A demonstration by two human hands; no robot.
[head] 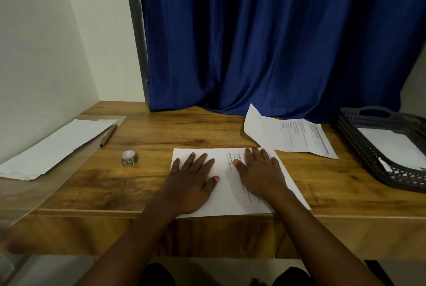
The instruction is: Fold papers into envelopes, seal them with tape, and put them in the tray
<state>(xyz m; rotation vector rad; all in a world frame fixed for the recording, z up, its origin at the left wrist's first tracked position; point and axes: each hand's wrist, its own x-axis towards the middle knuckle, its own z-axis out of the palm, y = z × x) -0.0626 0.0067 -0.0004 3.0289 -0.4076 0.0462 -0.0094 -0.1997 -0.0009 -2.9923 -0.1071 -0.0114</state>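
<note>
Looking down from the head camera, 2 bare hands lie flat on 1 printed sheet (227, 196) at the near edge of a wooden desk (161, 129). The left hand (192, 179) presses the blank half with fingers straight and spread; the right hand (259, 172) presses the printed half the same way. Neither holds anything. More printed papers (290, 134) lie just beyond to the right, a tape roll (129, 158) stands to the left, and a dark mesh tray (359, 143) at far right holds something white. An envelope (53, 147) and pen (108, 135) rest at far left. Judging by this, folding has not begun; the next move calls for lifting 1 edge and creasing squarely.
</note>
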